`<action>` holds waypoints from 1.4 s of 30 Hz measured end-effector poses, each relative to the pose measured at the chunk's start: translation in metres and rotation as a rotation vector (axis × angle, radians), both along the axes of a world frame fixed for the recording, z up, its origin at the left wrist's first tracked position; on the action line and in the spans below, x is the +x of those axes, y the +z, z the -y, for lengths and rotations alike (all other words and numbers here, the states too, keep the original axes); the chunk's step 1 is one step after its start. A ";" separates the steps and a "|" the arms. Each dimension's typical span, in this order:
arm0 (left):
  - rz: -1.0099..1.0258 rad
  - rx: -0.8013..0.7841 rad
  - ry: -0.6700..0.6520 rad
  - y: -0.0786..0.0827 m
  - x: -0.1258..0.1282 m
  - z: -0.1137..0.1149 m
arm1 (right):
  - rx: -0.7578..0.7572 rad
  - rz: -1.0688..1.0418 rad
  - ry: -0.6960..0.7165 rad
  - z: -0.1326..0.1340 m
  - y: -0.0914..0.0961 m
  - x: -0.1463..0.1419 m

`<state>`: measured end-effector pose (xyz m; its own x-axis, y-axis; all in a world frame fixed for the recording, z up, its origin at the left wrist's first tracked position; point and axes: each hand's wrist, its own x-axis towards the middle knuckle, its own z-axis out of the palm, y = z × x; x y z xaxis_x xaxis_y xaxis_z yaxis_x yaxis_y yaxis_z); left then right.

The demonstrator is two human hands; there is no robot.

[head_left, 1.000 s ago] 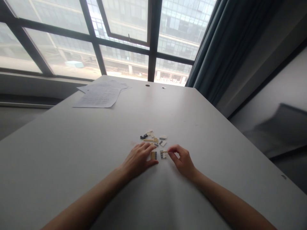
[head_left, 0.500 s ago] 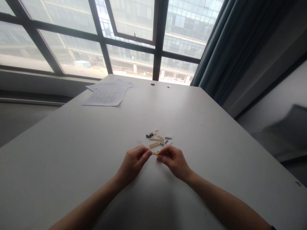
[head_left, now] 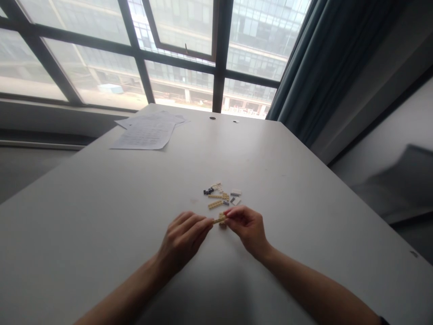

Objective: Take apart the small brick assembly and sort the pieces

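Note:
My left hand (head_left: 185, 235) pinches the left end of a thin tan building brick (head_left: 218, 220). The other end of this strip sits between the fingertips of my right hand (head_left: 246, 228). Close under it is another small tan piece, partly hidden, and I cannot tell whether the two are joined. Just beyond my fingers lie loose bricks: a tan brick (head_left: 215, 204), a long tan strip (head_left: 215, 196), black pieces (head_left: 208, 192), white pieces (head_left: 218, 186) and grey and white pieces (head_left: 236, 193).
The white table (head_left: 101, 216) spreads out on all sides. Printed papers (head_left: 145, 133) lie at its far left, and two round holes, one a cable hole (head_left: 212, 118), sit near the far edge. Beyond stand a window and a dark curtain (head_left: 311, 67).
My left hand has turned, its fingers now straighter and the back of the hand more in view. The tan strip is tilted and shows more. The whole view has shifted slightly.

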<state>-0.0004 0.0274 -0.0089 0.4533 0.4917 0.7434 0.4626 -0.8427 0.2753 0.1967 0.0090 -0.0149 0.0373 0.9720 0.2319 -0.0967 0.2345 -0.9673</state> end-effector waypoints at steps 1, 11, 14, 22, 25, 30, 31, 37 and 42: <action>0.005 -0.014 0.006 -0.001 0.000 0.000 | 0.022 0.018 -0.003 0.001 0.000 0.000; 0.214 -0.240 -0.003 -0.001 0.003 -0.004 | 0.024 0.185 -0.054 0.008 -0.004 -0.003; 0.238 -0.284 -0.016 -0.002 0.003 -0.006 | -0.050 0.184 0.013 0.012 -0.003 -0.008; 0.103 -0.373 -0.146 0.002 0.001 -0.003 | -0.161 0.046 0.118 0.016 0.000 -0.014; 0.027 -0.403 -0.153 0.003 0.000 0.001 | -0.157 -0.013 0.157 0.016 0.001 -0.014; -0.008 -0.367 -0.134 0.000 0.004 0.001 | -0.128 0.025 0.207 0.020 0.005 -0.017; -0.012 -0.364 -0.134 -0.001 0.004 0.001 | -0.130 0.037 0.208 0.020 0.005 -0.017; -0.058 -0.375 -0.109 -0.002 0.000 -0.001 | -0.107 0.151 0.187 0.019 0.005 -0.016; -0.085 -0.384 -0.078 0.000 0.000 -0.002 | -0.034 0.289 0.161 0.020 0.006 -0.016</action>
<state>-0.0007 0.0297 -0.0085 0.5522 0.6885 0.4702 0.4360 -0.7192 0.5410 0.1805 -0.0108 -0.0085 -0.1799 0.9675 0.1776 0.1494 0.2053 -0.9672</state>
